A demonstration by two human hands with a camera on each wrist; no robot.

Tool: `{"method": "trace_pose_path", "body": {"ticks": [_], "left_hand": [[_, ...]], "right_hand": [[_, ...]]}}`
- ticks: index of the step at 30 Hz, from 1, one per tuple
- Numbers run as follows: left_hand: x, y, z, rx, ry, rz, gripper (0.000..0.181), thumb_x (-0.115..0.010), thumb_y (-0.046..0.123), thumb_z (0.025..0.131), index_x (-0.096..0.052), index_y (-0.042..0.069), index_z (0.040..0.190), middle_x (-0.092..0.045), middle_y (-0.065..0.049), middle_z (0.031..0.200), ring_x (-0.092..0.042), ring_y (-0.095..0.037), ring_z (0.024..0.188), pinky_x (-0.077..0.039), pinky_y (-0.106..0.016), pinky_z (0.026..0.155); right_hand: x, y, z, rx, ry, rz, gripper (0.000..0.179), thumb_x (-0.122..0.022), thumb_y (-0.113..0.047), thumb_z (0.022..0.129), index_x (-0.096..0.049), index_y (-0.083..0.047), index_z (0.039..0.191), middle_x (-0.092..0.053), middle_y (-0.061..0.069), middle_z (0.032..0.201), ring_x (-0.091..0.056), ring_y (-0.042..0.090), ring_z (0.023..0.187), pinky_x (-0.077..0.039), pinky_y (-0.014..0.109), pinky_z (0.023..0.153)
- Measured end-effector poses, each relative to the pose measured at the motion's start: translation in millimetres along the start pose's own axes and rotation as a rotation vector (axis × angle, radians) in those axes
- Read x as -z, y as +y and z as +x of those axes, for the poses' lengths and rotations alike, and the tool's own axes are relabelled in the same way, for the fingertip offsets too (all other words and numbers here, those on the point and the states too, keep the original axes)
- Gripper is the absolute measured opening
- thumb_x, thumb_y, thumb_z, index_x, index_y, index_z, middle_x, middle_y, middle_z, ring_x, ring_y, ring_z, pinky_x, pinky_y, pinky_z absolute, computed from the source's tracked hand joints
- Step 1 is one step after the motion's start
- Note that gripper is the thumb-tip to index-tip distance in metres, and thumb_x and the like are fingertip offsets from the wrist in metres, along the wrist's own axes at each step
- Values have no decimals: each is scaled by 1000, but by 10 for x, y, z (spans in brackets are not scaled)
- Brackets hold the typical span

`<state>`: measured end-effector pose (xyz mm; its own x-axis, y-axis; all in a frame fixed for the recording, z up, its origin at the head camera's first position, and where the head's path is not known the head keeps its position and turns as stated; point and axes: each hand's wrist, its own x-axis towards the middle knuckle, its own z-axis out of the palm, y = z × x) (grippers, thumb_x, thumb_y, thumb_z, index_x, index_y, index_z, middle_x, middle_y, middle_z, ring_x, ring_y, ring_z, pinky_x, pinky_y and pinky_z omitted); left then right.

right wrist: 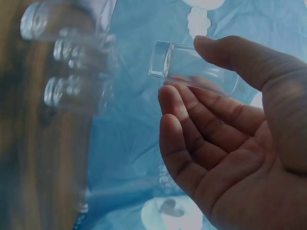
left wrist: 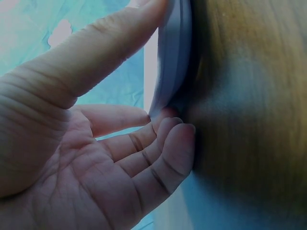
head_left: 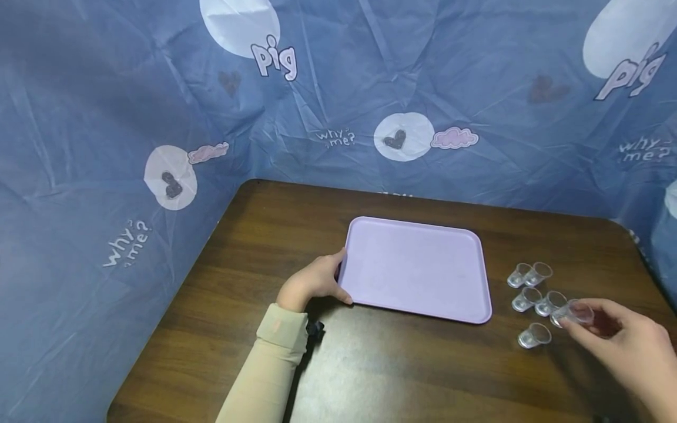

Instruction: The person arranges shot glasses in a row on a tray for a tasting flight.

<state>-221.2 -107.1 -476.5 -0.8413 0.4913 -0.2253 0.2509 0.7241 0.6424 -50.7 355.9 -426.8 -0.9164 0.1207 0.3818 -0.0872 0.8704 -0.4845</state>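
Note:
A pale purple tray (head_left: 415, 270) lies flat on the table. My left hand (head_left: 317, 279) holds it by its left edge, the thumb on the rim at the near left corner and the other fingers along the side, as the left wrist view shows. At the right, my right hand (head_left: 626, 338) pinches a clear shot glass (right wrist: 192, 67) between thumb and fingers, tilted and lifted off the table. Several more clear shot glasses (head_left: 526, 299) stand in a loose group between that hand and the tray.
The brown wooden table (head_left: 402, 370) has rounded far corners. A blue printed cloth (head_left: 328, 100) hangs behind it and along its left side. A small dark object (head_left: 315, 330) shows at the left cuff.

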Motion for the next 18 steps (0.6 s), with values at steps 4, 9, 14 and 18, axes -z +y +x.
{"method": "trace_pose_path", "body": {"ticks": [4,9,14,18], "left_hand": [[1,-5,4,-1,-1,5,123,-99,21,66,-22,-6,158,-39,-24,154,-45,-29,135,-36,-40,109],[6,-5,5,-4,1,0,123,-99,22,66,-23,-6,158,-40,-24,153,-45,-30,135,-37,-41,109],[4,-8,5,-2,0,-1,122,-99,22,66,-22,-6,158,-39,-24,154,-45,-29,136,-36,-40,110],[-1,-9,4,-2,1,1,123,-99,22,66,-22,-6,158,-38,-24,154,-44,-30,136,-35,-40,110]], "right_hand": [[-22,-114,77,12,-41,5,32,-92,-13,73,-74,-5,98,-70,3,77,-54,-9,64,-41,10,56],[-113,-268,191,20,-96,-23,32,-91,-18,75,-74,-5,98,-69,1,77,-58,2,65,-41,14,55],[-236,-436,316,55,-165,10,33,-91,-17,76,-73,-3,101,-70,3,81,-63,16,70,-46,18,55],[-339,-598,403,103,-200,32,32,-90,-19,78,-74,-6,102,-69,0,83,-64,21,74,-50,26,58]]}}
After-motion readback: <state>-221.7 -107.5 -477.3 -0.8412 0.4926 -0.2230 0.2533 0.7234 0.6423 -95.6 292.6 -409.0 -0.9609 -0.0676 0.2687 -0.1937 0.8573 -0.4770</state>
